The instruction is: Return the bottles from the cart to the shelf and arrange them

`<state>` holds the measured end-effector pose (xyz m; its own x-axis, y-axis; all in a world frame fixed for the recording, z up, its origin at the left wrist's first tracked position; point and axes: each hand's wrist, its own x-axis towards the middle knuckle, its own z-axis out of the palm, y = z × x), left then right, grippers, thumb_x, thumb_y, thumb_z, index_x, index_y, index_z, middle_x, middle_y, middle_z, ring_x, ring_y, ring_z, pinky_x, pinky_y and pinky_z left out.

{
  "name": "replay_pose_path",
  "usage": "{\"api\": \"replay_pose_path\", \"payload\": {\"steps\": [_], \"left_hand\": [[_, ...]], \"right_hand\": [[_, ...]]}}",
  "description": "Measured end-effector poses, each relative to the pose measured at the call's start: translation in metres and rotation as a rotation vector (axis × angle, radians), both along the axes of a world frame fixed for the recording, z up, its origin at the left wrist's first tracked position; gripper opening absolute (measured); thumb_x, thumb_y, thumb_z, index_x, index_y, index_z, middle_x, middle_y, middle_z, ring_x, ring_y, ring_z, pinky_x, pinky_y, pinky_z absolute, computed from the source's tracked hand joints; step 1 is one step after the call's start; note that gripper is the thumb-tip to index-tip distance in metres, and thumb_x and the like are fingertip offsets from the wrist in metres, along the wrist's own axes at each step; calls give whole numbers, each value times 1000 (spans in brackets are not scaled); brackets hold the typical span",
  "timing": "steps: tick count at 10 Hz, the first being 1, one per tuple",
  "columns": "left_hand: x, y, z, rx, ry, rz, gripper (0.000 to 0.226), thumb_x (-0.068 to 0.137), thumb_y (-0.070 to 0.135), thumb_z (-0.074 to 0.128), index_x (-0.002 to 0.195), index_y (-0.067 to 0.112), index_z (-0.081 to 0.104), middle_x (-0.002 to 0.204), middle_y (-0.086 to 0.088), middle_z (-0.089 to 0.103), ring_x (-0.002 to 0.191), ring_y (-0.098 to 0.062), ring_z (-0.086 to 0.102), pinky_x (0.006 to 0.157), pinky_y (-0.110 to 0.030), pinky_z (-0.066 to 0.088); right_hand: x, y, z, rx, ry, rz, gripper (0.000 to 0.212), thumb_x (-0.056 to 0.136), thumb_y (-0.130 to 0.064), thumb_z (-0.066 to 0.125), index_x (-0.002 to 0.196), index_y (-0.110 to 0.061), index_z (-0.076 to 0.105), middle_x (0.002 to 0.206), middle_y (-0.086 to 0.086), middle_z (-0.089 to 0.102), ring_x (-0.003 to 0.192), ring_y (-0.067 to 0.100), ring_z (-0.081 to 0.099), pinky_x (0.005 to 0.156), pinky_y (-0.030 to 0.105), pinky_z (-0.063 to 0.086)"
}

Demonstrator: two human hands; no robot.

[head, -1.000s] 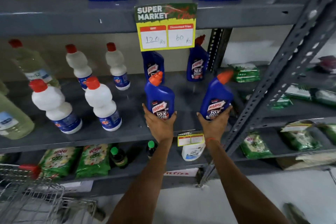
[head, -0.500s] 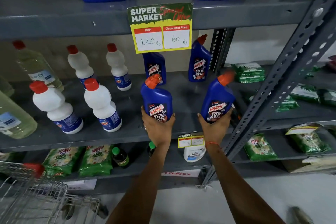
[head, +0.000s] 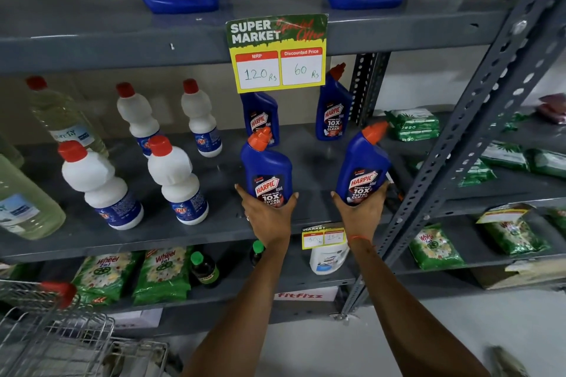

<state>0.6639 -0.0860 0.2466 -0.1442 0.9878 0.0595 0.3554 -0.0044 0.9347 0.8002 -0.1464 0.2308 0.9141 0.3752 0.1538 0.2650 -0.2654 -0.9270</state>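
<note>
A: Where do the bottles stand?

B: Each hand has one. The left hand (head: 269, 217) is wrapped around the base of a blue bottle (head: 267, 171) at the frame's centre; the right hand (head: 360, 216) is closed the same way on a second blue bottle (head: 361, 168), tilted, just right of centre. Both sit at the front of the middle shelf (head: 214, 232).

A: Set down?

B: I cannot tell whether their bases rest fully. Two matching bottles (head: 332, 113) already stand behind them, under the price tag (head: 277, 53).

A: And the cart?

B: Only a corner of the cart (head: 55, 337) shows, lower left; what it holds is hidden. I'd judge this pair nearly placed, needing release and straightening.
</note>
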Motion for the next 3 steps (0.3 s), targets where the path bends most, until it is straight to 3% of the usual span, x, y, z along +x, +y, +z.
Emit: {"api": "replay_pose_path", "payload": {"steps": [1,2,3], "left_hand": [[-7,-9,6,-18,17,-17,131,57,43,86,147,8,-3,147,-20,33,134,-35,36,106,-53,37],[-19,-24,13,46,33,-52,114,70,35,79,147,5,0,154,-19,23,140,-33,26,113,-49,31],[-45,-41,31,274,106,-100,88,84,24,65,147,5,7,156,-15,20,142,-30,23,115,-45,29]], "right_hand": [[-7,-1,8,-30,20,-12,129,56,-32,89,147,2,5,152,23,27,141,34,25,118,46,26],[-31,-6,10,-23,1,-69,119,66,-38,82,147,5,6,152,27,21,142,38,19,119,50,22],[-82,-8,20,93,-176,-78,84,86,-32,65,146,1,17,149,27,26,138,37,26,116,49,28]]}}
